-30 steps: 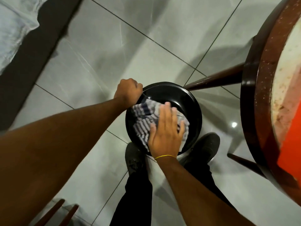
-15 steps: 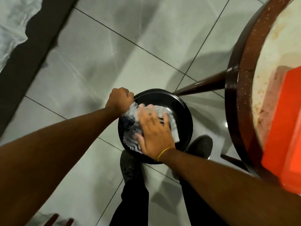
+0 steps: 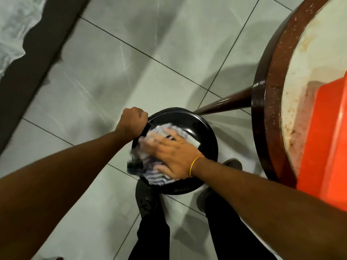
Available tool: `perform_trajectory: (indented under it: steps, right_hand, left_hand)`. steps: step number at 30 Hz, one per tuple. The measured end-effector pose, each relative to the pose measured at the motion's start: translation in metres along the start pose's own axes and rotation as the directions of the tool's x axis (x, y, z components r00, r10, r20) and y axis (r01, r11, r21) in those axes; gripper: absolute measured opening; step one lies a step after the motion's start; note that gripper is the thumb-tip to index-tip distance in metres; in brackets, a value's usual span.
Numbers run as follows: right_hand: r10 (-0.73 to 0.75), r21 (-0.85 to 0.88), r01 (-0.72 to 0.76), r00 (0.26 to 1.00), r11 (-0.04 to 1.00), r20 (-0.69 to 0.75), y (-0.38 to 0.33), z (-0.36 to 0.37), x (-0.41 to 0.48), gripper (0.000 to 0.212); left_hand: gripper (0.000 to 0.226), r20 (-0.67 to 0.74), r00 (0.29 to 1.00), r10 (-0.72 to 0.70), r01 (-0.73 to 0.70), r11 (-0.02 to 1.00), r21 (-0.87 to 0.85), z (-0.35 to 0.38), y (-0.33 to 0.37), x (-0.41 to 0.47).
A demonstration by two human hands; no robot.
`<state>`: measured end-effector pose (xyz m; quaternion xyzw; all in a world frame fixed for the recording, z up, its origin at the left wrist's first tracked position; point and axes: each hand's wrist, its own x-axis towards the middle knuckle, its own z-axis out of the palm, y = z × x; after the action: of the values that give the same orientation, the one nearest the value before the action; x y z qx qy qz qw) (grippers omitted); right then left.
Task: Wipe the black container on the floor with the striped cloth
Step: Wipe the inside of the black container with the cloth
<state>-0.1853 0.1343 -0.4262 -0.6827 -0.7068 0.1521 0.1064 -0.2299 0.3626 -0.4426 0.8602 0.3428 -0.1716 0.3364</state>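
Observation:
A round black container (image 3: 204, 134) stands on the grey tiled floor in front of my feet. My left hand (image 3: 132, 122) is a closed fist gripping its rim at the upper left. The striped cloth (image 3: 156, 176), white with dark stripes, lies crumpled inside the container. My right hand (image 3: 173, 156), with a yellow band at the wrist, lies flat on the cloth with fingers spread, pressing it against the left inner side. Much of the cloth is hidden under that hand and blurred.
A dark wooden round table (image 3: 262, 109) stands close on the right, one leg (image 3: 223, 104) slanting down to the container's far rim. An orange object (image 3: 323, 137) rests on the tabletop. My black shoes (image 3: 146, 199) sit just below the container. Pale fabric (image 3: 13, 30) lies at the upper left.
My right hand has swept the cloth from the container's near right side across to its left side. The left fist has stayed on the rim. The view has shifted slightly.

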Motion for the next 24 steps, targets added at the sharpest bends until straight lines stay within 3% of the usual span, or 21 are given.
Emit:
perform_trajectory:
  steps: [2, 5, 8, 10, 12, 15, 18, 21, 24]
  right_hand:
    - [0.388, 0.001, -0.391, 0.912, 0.92, -0.129, -0.005, 0.0, 0.002, 0.079]
    - [0.779, 0.106, -0.777, 0.595, 0.62, -0.198, -0.012, -0.007, 0.016, 0.073]
    - [0.961, 0.256, -0.933, 0.209, 0.251, -0.18, -0.022, -0.017, 0.033, 0.066]
    - [0.994, 0.332, -0.94, 0.05, 0.079, -0.096, -0.024, -0.026, 0.043, 0.065]
    - [1.0, 0.359, -0.933, 0.025, 0.025, -0.005, -0.024, -0.033, 0.045, 0.066]
    - [0.996, 0.399, -0.916, 0.068, 0.042, 0.052, -0.017, -0.048, 0.03, 0.071]
    - [0.994, 0.422, -0.905, 0.085, 0.046, 0.074, -0.004, -0.062, 0.002, 0.077]
    - [0.974, 0.452, -0.892, 0.128, 0.03, 0.187, 0.006, -0.07, -0.014, 0.081]
    - [0.937, 0.453, -0.891, 0.123, -0.04, 0.326, 0.015, -0.073, -0.016, 0.081]
  left_hand:
    - [0.033, 0.012, 0.999, 0.032, -0.031, 0.996, -0.087, -0.003, -0.001, -0.001]
    - [0.034, 0.02, 0.992, 0.123, -0.118, 0.983, -0.143, -0.003, -0.009, -0.002]
    - [0.029, -0.026, 0.999, 0.046, -0.049, 0.983, -0.178, -0.002, -0.007, -0.003]
    - [0.028, -0.037, 0.999, 0.025, -0.031, 0.984, -0.174, -0.002, -0.002, -0.004]
    - [0.029, -0.021, 1.0, 0.012, -0.014, 0.993, -0.115, -0.002, 0.002, -0.005]
    - [0.036, -0.062, 0.997, -0.048, 0.049, 0.999, 0.021, -0.005, 0.009, -0.012]
    - [0.043, -0.16, 0.983, 0.086, -0.083, 0.996, 0.025, -0.007, 0.03, -0.03]
    - [0.056, 0.033, 0.979, 0.203, -0.204, 0.979, 0.017, -0.004, 0.061, -0.045]
    - [0.067, 0.128, 0.981, 0.149, -0.162, 0.981, 0.104, 0.001, 0.08, -0.05]
